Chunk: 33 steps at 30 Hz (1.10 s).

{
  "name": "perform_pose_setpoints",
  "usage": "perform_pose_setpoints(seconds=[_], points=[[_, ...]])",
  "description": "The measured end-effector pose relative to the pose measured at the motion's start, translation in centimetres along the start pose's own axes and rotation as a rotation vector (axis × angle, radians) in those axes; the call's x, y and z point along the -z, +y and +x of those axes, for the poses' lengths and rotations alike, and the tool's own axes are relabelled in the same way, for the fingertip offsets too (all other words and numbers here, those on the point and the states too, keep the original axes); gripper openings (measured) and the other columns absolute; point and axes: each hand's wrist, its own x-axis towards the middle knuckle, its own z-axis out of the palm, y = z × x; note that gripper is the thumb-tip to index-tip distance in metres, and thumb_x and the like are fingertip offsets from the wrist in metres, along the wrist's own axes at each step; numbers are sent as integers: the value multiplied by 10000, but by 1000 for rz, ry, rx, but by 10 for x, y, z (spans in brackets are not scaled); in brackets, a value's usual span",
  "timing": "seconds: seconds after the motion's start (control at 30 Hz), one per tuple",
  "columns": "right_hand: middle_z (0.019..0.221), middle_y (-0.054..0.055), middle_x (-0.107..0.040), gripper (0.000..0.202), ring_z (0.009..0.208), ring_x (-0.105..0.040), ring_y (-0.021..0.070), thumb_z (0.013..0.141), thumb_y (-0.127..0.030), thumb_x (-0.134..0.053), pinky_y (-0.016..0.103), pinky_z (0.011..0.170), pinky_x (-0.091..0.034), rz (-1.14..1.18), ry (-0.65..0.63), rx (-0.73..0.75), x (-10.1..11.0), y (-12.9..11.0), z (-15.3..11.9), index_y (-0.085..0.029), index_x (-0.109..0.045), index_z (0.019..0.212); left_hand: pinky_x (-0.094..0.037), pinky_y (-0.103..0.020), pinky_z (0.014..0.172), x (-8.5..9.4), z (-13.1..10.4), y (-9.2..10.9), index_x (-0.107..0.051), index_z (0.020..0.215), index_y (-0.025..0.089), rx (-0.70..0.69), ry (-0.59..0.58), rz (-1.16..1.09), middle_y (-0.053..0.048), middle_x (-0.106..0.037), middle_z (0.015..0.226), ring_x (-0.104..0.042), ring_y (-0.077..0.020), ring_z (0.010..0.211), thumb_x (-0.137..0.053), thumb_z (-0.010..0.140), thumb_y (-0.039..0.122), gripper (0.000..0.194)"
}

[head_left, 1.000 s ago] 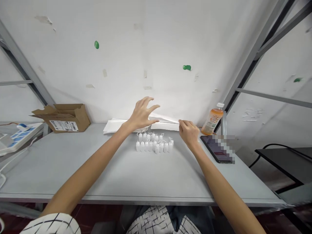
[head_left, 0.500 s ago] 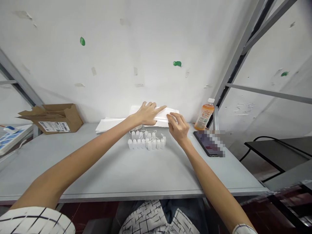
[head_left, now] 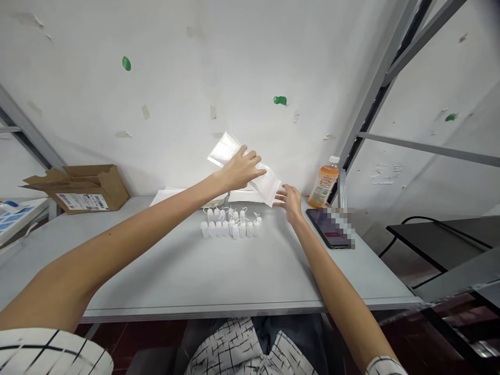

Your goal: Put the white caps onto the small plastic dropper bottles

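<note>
A white padded envelope (head_left: 267, 183) is raised and tilted above the back of the table, with my left hand (head_left: 241, 167) closed on its middle. Near its lower right end is my right hand (head_left: 291, 203), fingers apart and pointing toward the envelope; whether they touch it is hard to tell. Below stand several small white bottles (head_left: 235, 229) with thin white loops at their tops, arranged in rows. Flat white envelopes (head_left: 246, 196) lie behind them against the wall, and another white stack (head_left: 169, 195) lies to the left, partly covered by my left forearm.
An open cardboard box (head_left: 91, 187) with a label sits at the back left, near a blue and white tray (head_left: 19, 221). On the right are an orange drink bottle (head_left: 324, 183) and a phone (head_left: 330, 229). A metal frame (head_left: 371, 112) rises beside the table (head_left: 195, 281).
My left hand has lifted the white padded envelope off the pile and tilted it. My right hand has opened and shifted slightly to the right and down.
</note>
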Motion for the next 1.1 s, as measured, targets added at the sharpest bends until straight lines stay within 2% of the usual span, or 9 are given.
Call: perform_pose_setpoints(seconds=[0.1,0.17,0.23,0.4,0.57,0.63,0.77,0.93,1.1], points=[[672,-6,-626,134,533,-580,122,794,-300,-654,213,455,-465,29,-116,-103,3,2,2,-191,-588,836,-314,-474,966,1,4,7,-614,1290,265,-1,23,-11,-120,-660,1169,-572,-280,1074,-615,768,56,563],[652,-14,-637,163,547,-578,115,703,-260,-730,201,476,-467,35,-160,-88,6,2,4,-185,-601,769,-323,-471,957,0,5,10,-594,1303,251,2,6,-9,-133,-653,1184,-572,-284,1072,-614,765,60,571],[652,-19,-651,173,581,-585,115,652,-235,-755,194,504,-474,51,-144,-35,9,2,7,-180,-614,735,-339,-463,933,-2,3,11,-564,1323,236,9,-30,-13,-146,-645,1192,-572,-288,1059,-614,763,69,587],[645,-25,-658,160,618,-600,134,626,-232,-736,220,536,-501,129,-35,106,12,-4,16,-171,-656,751,-366,-423,862,-14,-9,9,-406,1444,220,28,-137,-88,-148,-647,1148,-558,-280,1021,-573,749,20,743],[614,-47,-618,105,570,-550,107,652,-181,-694,205,493,-522,110,-81,12,13,-6,12,-193,-605,707,-365,-492,917,-20,-20,2,-283,1523,196,104,-200,-109,-200,-593,1264,-539,-326,1084,-594,763,84,829],[597,-48,-597,113,552,-542,98,663,-148,-678,195,489,-522,54,-122,-85,12,-3,9,-193,-580,698,-354,-512,937,-19,-23,-1,-343,1495,190,97,-210,-84,-209,-575,1292,-540,-335,1097,-597,763,86,782],[578,-28,-582,119,506,-549,101,676,-82,-629,211,493,-520,-28,-162,-240,3,10,1,-179,-563,701,-316,-514,994,-9,-25,-3,-492,1375,216,41,-164,-48,-158,-609,1239,-553,-317,1101,-607,758,96,638],[549,-24,-563,85,448,-521,102,770,-102,-530,211,445,-484,-46,-115,-315,-7,23,-6,-180,-562,763,-316,-501,1005,7,-23,3,-592,1259,225,9,-180,18,-127,-655,1132,-582,-298,1055,-657,757,142,513],[517,-35,-524,139,379,-450,83,872,-165,-467,182,383,-407,-54,-70,-360,-4,20,-6,-191,-507,741,-315,-491,995,13,-22,9,-635,1179,231,8,-137,-22,-110,-676,1074,-601,-280,1005,-692,759,141,433]])
